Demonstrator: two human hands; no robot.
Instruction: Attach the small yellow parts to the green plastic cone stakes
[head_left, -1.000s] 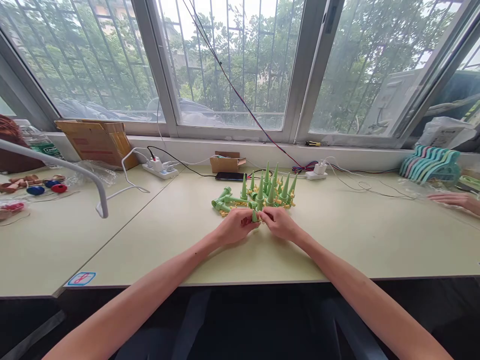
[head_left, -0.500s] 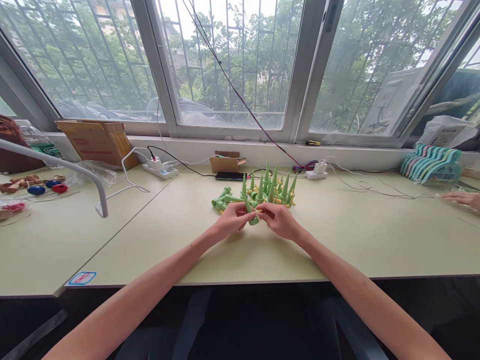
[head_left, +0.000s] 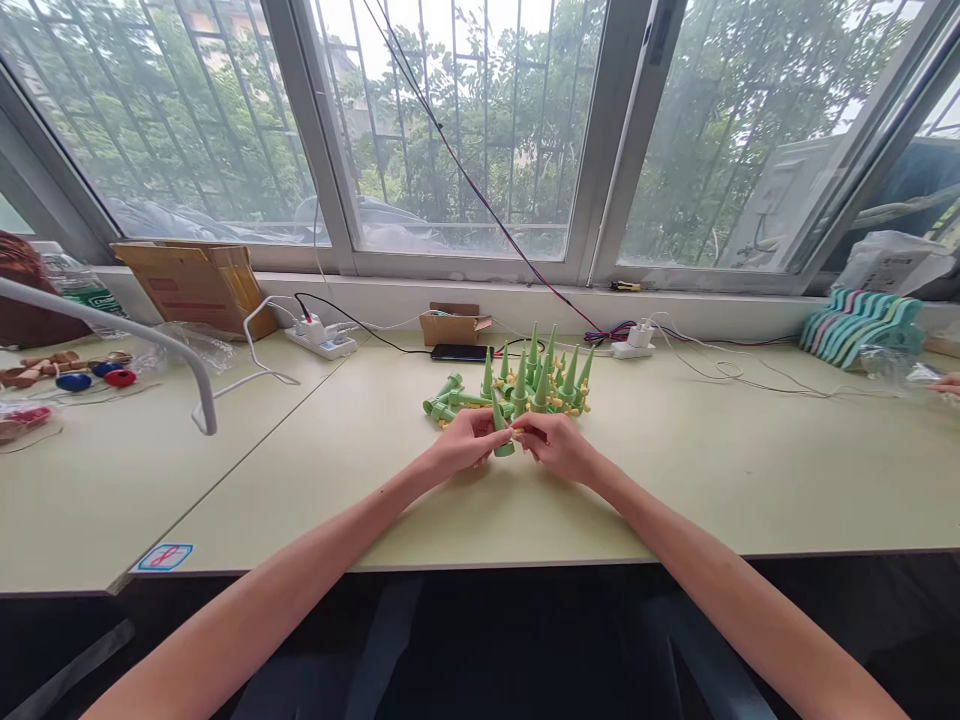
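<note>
Between my hands is a green plastic watering spike (head_left: 502, 440), its point tilted up and slightly left. My left hand (head_left: 465, 440) is closed around it. On its right side my right hand (head_left: 559, 445) pinches a small yellow valve (head_left: 519, 431) against the spike; the fingertips partly hide it. Just beyond stand several upright green spikes (head_left: 542, 385), with yellow valves (head_left: 585, 405) near their bases. Left of these, green spikes (head_left: 452, 392) lie on their sides on the table (head_left: 675, 470).
Behind the spikes lie a phone (head_left: 462, 353) and a small open cardboard box (head_left: 454, 325). Power strips (head_left: 321, 342) and cables run along the sill. A white lamp arm (head_left: 202, 390) crosses the left side. Far right are teal hangers (head_left: 862, 330) and another person's hand (head_left: 949, 383).
The spike in my left hand has turned from pointing toward me or hidden to standing nearly upright. My right fingers stay at its side. The other person's hand has drawn away right.
</note>
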